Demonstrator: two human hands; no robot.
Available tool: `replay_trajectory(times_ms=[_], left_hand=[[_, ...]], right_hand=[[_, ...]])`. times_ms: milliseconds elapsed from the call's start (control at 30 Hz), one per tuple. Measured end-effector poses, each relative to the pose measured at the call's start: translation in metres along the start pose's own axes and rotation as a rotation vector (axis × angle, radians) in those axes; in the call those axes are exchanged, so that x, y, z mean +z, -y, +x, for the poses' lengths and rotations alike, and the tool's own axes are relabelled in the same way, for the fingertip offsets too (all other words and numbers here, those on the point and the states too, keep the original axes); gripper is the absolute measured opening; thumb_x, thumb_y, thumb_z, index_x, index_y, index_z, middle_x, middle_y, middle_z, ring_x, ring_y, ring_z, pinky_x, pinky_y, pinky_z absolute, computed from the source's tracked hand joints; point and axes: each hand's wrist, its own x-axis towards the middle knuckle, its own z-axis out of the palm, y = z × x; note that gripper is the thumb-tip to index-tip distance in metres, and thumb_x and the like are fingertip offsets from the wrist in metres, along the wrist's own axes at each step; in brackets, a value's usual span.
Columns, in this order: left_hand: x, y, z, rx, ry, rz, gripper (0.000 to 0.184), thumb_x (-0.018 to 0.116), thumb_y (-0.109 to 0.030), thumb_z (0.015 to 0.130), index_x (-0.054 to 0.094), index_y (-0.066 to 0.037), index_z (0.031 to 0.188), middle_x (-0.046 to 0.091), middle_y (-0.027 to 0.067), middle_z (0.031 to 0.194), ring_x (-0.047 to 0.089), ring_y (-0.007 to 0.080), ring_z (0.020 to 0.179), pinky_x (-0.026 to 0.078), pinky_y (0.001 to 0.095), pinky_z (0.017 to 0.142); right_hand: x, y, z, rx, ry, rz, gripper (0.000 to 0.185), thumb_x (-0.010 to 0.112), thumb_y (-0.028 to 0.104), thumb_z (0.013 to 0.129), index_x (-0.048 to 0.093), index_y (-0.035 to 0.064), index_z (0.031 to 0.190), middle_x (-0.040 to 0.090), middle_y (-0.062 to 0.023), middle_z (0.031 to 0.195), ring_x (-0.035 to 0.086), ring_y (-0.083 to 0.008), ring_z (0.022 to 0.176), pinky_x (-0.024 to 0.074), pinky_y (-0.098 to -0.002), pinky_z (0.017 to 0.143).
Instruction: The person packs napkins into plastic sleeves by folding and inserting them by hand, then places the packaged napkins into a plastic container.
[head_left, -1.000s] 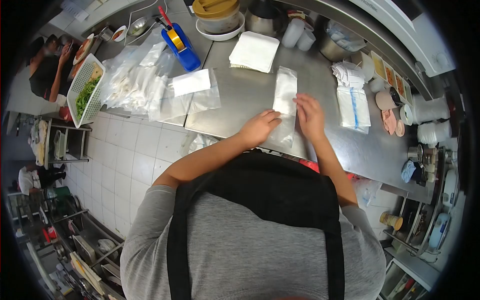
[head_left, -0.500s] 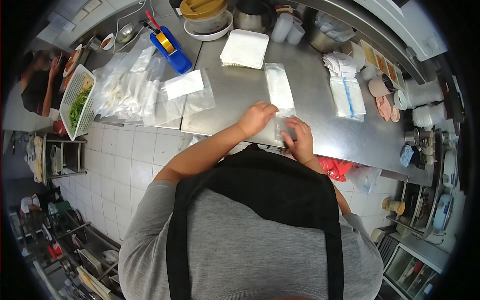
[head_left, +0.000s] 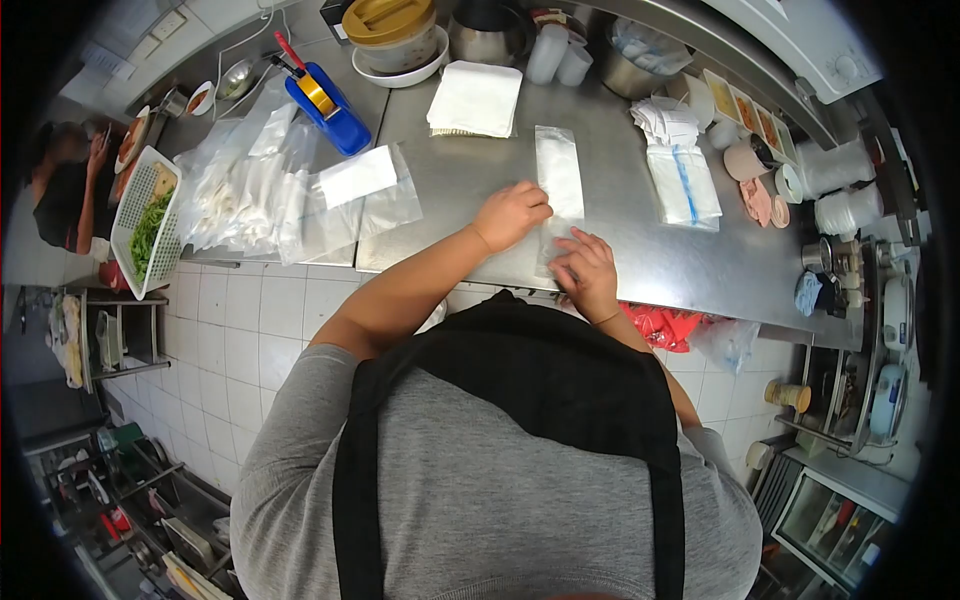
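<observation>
In front of me on the steel table lies a narrow clear plastic bag (head_left: 561, 170) with a folded white napkin or paper inside. My left hand (head_left: 512, 216) rests on its left edge, the fingers pressed together on the plastic. My right hand (head_left: 588, 268) is at the bag's near end, fingers curled and thumb against the loose clear part. Hidden under the fingers is the exact grip. To the left, another clear bag (head_left: 405, 196) lies with a white folded paper (head_left: 357, 177) on or in it, beside a heap of filled plastic bags (head_left: 240, 185).
A blue tape dispenser (head_left: 335, 115) stands beyond the heap. A stack of white napkins (head_left: 475, 98) lies at the back, and a pack of white bags with a blue stripe (head_left: 683, 187) to the right. A basket of greens (head_left: 143, 235) and another person (head_left: 68, 195) are far left.
My right hand has drawn its fingers and thumb closer together at the bag's near end. My left hand has stayed at the bag's left edge. The camera view has shifted slightly.
</observation>
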Motion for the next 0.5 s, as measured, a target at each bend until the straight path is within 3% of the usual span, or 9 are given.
replay_trajectory(times_ms=[267, 500], left_hand=[[0.007, 0.004, -0.004, 0.006, 0.023, -0.038, 0.010, 0.062, -0.012, 0.075, 0.063, -0.011, 0.085, 0.058, 0.0022, 0.087, 0.059, 0.0230, 0.088, 0.053, 0.0355, 0.070], [-0.001, 0.011, -0.001, 0.065, 0.079, -0.070, 0.015, 0.065, -0.012, 0.073, 0.063, -0.010, 0.087, 0.058, 0.0042, 0.087, 0.059, 0.0246, 0.088, 0.053, 0.0365, 0.071]], right_hand=[[0.008, 0.003, 0.010, 0.009, -0.042, 0.077, 0.014, 0.076, 0.018, 0.072, 0.064, 0.0136, 0.078, 0.065, 0.0012, 0.105, 0.057, -0.0238, 0.110, 0.0404, -0.0426, 0.091], [0.011, 0.006, 0.001, -0.081, 0.075, -0.018, 0.015, 0.075, 0.022, 0.075, 0.066, 0.0138, 0.083, 0.065, 0.0009, 0.106, 0.056, -0.0221, 0.111, 0.0399, -0.0424, 0.093]])
